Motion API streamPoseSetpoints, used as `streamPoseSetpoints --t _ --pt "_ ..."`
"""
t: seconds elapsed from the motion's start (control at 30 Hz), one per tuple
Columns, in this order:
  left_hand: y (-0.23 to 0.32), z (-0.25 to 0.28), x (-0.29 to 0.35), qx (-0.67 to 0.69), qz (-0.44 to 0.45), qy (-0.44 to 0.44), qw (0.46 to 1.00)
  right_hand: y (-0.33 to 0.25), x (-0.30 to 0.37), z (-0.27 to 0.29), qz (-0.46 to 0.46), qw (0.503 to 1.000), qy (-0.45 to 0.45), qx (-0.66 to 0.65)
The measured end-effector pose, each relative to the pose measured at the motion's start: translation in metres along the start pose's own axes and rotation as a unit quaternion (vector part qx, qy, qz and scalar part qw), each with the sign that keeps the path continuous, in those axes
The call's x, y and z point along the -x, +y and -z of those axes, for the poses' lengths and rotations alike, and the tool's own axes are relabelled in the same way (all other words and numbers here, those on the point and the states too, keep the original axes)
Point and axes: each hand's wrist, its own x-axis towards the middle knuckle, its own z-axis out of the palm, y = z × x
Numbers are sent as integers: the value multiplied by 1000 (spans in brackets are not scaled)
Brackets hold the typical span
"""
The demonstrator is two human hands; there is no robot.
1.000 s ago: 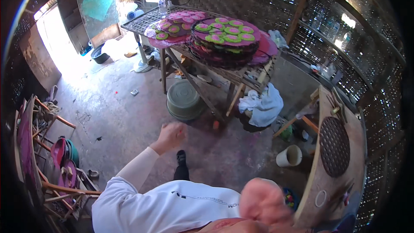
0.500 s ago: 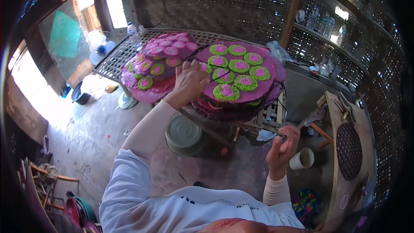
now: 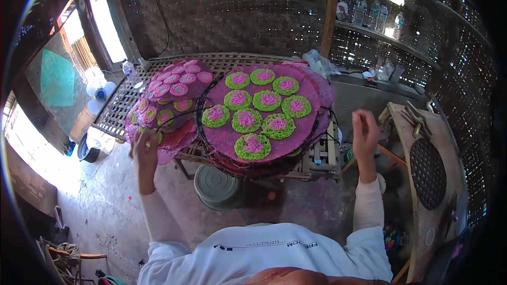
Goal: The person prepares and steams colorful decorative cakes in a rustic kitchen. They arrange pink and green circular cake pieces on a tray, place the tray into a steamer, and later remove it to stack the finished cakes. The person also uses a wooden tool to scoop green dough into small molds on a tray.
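Observation:
A stack of round purple sheets (image 3: 211, 140) stands on the slatted table, its top sheet bearing several green rings with pink centres, such as a lacy disc (image 3: 252, 146) at the front. Black cord (image 3: 179, 112) runs out from the stack's left edge. My left hand (image 3: 145, 153) is beside that edge, its fingers closed on the cord. Right of the stack, my right hand (image 3: 365, 140) is raised with its fingers bent together; whether anything is in them is hidden. A second loose cord (image 3: 337, 124) hangs from the stack's right side, close to this hand.
More purple sheets with pink discs (image 3: 179, 78) lie at the left on the slatted table (image 3: 119, 113). Beneath it stands a green lidded bucket (image 3: 215, 184). At the right is a wooden bench (image 3: 417, 232) with a dark perforated oval plate (image 3: 428, 173). Bottles (image 3: 375, 16) stand on a shelf.
My left hand has moved from the stack's top to its left side, drawing the cord outward. My right hand has risen beside the stack. The view has shifted.

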Motion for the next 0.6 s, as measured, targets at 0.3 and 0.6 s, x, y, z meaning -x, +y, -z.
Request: streamPoseSetpoints --t 0.3,0.6 --pt "-14 17 73 -186 156 -140 960 130 -65 -55 -98 978 -182 15" --pt "57 -97 -66 -31 -44 -189 980 135 -69 -84 -109 978 -174 34"
